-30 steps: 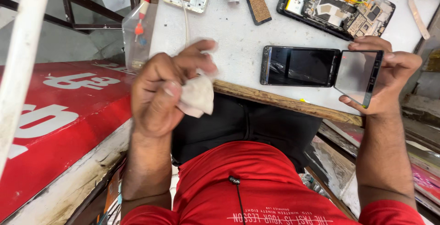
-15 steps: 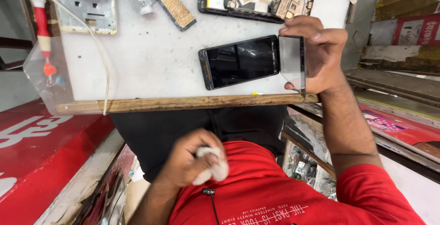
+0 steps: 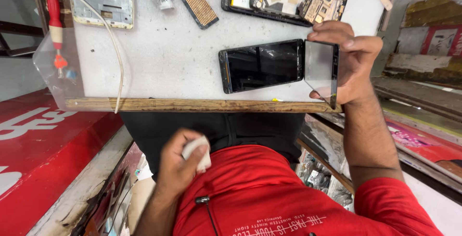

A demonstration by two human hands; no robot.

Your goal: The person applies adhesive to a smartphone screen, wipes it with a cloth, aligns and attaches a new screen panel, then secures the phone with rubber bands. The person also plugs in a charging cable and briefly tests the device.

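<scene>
Pinched by its edges in the right hand's (image 3: pixel 353 63) grip, the glass panel (image 3: pixel 321 70) tilts just beside the dark phone (image 3: pixel 262 66) on the counter (image 3: pixel 168 58), while the left hand (image 3: pixel 180 166), closed on a white cloth (image 3: pixel 197 153), should probably wipe it gently, fingers off the faces.

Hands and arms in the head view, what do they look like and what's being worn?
Both hands, the left hand and the right hand, are bare: no gloves, rings or watch visible. The forearms are uncovered. On the right arm a short red sleeve ends above the elbow; it belongs to a red shirt with pale lettering.
</scene>
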